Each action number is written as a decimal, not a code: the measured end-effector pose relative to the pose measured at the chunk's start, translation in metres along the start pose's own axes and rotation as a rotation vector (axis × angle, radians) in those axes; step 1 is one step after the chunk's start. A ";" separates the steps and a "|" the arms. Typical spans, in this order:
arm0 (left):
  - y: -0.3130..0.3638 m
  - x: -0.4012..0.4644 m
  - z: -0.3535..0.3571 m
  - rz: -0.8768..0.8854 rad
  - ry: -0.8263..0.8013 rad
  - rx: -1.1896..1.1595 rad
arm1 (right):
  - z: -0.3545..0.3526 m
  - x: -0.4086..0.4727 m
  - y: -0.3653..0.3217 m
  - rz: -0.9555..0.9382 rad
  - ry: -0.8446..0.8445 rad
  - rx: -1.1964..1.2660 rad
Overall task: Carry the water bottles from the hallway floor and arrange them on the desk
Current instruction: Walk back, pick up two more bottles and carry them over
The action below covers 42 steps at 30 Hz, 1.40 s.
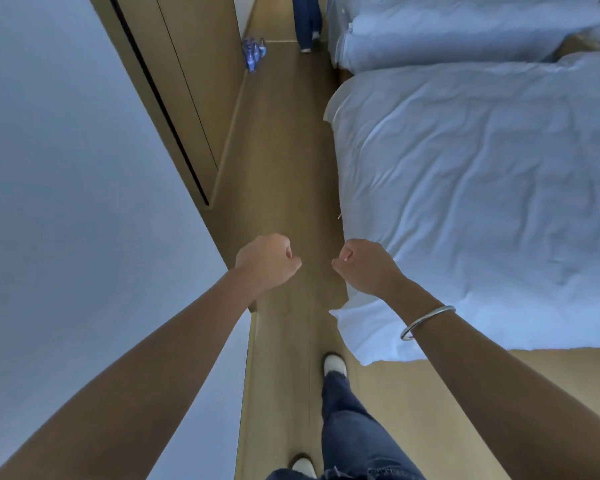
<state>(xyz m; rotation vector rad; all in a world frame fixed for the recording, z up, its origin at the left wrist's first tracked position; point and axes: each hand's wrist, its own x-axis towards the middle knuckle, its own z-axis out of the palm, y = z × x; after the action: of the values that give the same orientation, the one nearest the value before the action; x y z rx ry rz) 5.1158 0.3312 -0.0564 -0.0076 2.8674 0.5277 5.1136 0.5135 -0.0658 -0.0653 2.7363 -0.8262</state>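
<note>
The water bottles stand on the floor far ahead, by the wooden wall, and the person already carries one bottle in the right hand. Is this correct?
Not quite. The head view shows the right hand curled and holding nothing, as is the left hand. The water bottles do stand on the floor far ahead by the wooden wall.

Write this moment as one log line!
phase: walking to bottles | left hand: fist, empty | right hand: fist, empty | bottles: on floor ahead

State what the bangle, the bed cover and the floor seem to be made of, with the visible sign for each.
Bangle: probably metal, polished; silvery with a bright glint.
Bed cover: white fabric, matte; soft creases throughout.
Floor: wood or wood-look laminate, smooth; tan with faint lengthwise grain.
</note>
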 end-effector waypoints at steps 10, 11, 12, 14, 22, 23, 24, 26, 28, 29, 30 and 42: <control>0.018 0.204 -0.049 -0.073 0.002 -0.035 | -0.061 0.204 0.003 -0.050 -0.009 0.068; 0.019 0.224 -0.055 -0.085 0.005 -0.045 | -0.069 0.224 0.003 -0.049 -0.019 0.068; 0.020 0.243 -0.060 -0.093 0.010 -0.051 | -0.077 0.244 0.002 -0.052 -0.027 0.068; 0.020 0.278 -0.070 -0.097 0.022 -0.066 | -0.090 0.281 0.000 -0.061 -0.035 0.074; 0.012 0.393 -0.098 -0.121 0.026 -0.082 | -0.116 0.403 -0.017 -0.082 -0.043 0.090; 0.011 0.408 -0.102 -0.119 0.025 -0.088 | -0.118 0.418 -0.019 -0.080 -0.051 0.091; 0.009 0.423 -0.104 -0.116 0.025 -0.091 | -0.119 0.433 -0.022 -0.078 -0.059 0.090; 0.004 0.455 -0.110 -0.105 0.020 -0.087 | -0.119 0.467 -0.028 -0.080 -0.069 0.077; -0.004 0.490 -0.116 -0.095 0.010 -0.098 | -0.120 0.503 -0.037 -0.082 -0.079 0.067; -0.009 0.509 -0.120 -0.092 0.015 -0.106 | -0.121 0.522 -0.043 -0.079 -0.081 0.065; -0.014 0.529 -0.125 -0.091 0.024 -0.112 | -0.123 0.541 -0.050 -0.077 -0.083 0.062; -0.071 0.764 -0.229 -0.094 0.059 -0.138 | -0.161 0.767 -0.137 -0.020 -0.078 0.074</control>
<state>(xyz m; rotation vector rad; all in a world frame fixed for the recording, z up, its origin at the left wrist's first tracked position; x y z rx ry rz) 4.3243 0.2116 -0.0417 -0.1830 2.8639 0.7167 4.3277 0.3909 -0.0575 -0.1079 2.6339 -0.9099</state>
